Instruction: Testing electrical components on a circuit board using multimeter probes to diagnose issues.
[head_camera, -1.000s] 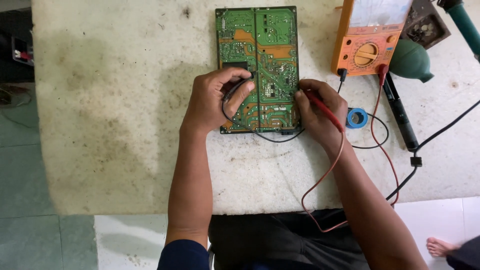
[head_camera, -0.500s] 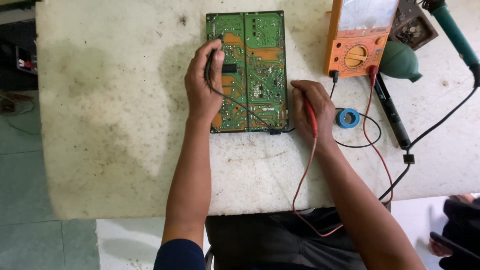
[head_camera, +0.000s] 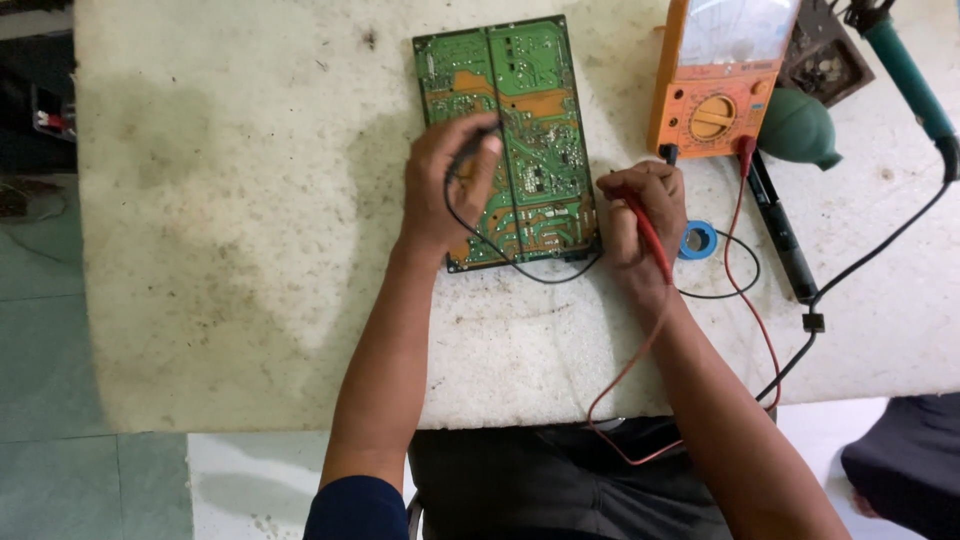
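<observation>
Circuit board under two probes

Green rectangular circuit board lies flat near the twelve o'clock edge of the worn white stone-topped table, the largest thing I see; its long sides run toward me. At two o'clock from the board stands the orange box-shaped multimeter, just beside but not touching it.

Since half a second ago my left hand has slid from the board's left margin toward its middle, so the thin black probe it pinches now lands on a different spot, which I read as moving to a new test point. My right hand has barely shifted: it rests at the board's four o'clock corner, fingers curled closed around the slim red probe, tip pointing at the board's right edge.

Both leads, black wire and red wire, loop toward the six o'clock table edge and the meter. Right of my right hand the room is crowded: small blue tape roll, black pen-shaped tool, dark green rubber bulb. From nine o'clock round to seven the tabletop is bare, giving my left arm free sweep.
</observation>
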